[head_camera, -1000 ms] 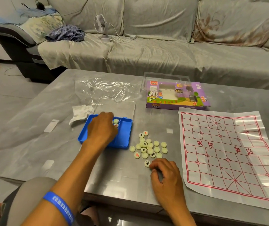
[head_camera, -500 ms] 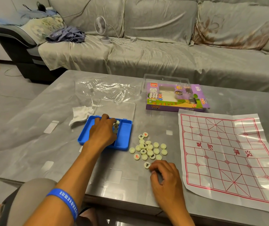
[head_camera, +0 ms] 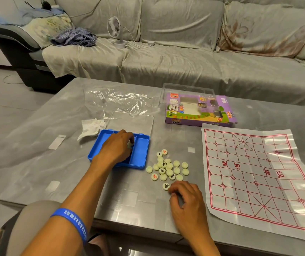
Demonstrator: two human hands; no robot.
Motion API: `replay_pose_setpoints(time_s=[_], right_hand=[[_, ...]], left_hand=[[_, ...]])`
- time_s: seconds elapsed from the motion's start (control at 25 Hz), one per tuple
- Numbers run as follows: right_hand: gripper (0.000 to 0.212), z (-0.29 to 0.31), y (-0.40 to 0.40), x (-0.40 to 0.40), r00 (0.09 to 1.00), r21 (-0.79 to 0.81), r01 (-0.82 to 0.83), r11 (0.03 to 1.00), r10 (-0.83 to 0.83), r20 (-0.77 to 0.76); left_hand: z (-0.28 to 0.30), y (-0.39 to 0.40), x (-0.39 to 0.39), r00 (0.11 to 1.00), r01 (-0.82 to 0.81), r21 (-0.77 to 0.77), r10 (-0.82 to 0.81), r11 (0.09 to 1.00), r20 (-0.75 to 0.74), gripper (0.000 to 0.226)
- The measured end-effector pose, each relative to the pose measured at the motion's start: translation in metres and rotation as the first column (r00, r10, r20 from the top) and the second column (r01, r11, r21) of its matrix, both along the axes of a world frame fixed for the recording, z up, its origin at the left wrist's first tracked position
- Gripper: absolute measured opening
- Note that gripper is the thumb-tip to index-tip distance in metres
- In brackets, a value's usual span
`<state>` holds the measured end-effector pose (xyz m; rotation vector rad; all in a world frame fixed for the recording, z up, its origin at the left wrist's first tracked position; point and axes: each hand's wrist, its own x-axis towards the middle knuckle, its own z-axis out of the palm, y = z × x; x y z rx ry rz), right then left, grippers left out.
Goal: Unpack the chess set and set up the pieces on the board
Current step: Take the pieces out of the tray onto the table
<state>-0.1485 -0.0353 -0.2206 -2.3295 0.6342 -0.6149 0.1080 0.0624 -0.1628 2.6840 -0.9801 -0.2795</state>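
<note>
The left hand [head_camera: 117,147] reaches into the blue tray [head_camera: 140,154]. Its fingers are curled down and pinch a few pale round pieces [head_camera: 130,144] inside the tray. A blue band [head_camera: 70,221] sits on that arm.

The right hand [head_camera: 185,198] rests on the grey table [head_camera: 37,145], close to the person. Its fingers are bent under. They touch one piece with a black mark [head_camera: 166,186], but I cannot tell if they hold anything.

A pile of round pieces [head_camera: 168,168] lies on the table between the tray and the right hand. Some show red or black marks and some are plain.

The paper board [head_camera: 259,182] with red lines lies flat to the right of the pile, with no pieces on it. The purple box [head_camera: 198,109] sits behind the board. A clear lid [head_camera: 131,121] lies just behind the tray, and crinkly clear plastic [head_camera: 118,100] lies behind that. A crumpled white paper [head_camera: 90,127] is to the left of the tray.

A sofa [head_camera: 185,67] stands behind the table, with a small white fan [head_camera: 114,30] on it.
</note>
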Motion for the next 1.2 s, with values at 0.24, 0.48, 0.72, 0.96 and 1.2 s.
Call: replay_pose_setpoints(time_s=[0.24, 0.48, 0.72, 0.96, 1.2], right_hand=[[0.031, 0.0013, 0.0004, 0.0003, 1.000, -0.006, 0.000, 1.000, 0.000, 0.012], [0.032, 0.0021, 0.0005, -0.0002, 1.000, -0.008, -0.003, 1.000, 0.004, 0.010], [0.029, 0.0014, 0.0008, 0.0008, 1.000, -0.002, 0.007, 1.000, -0.007, 0.010], [0.017, 0.0029, 0.0009, 0.0009, 1.000, -0.002, 0.011, 1.000, -0.011, 0.015], [0.015, 0.0026, 0.0008, 0.0008, 1.000, 0.006, 0.015, 1.000, -0.015, 0.014]], left_hand=[[0.0036, -0.0008, -0.0040, 1.000, -0.007, 0.009, 0.008, 1.000, -0.015, 0.033], [0.0059, -0.0023, -0.0003, 0.999, -0.012, -0.006, 0.012, 1.000, -0.043, 0.026], [0.0054, -0.0007, 0.0013, 0.996, -0.064, -0.069, 0.059, 0.996, -0.073, 0.020], [0.0024, -0.0010, 0.0003, 0.993, -0.100, -0.127, 0.091, 0.987, -0.073, 0.014], [-0.0031, -0.0034, -0.0006, 0.995, -0.090, -0.143, 0.082, 0.986, -0.057, 0.022]])
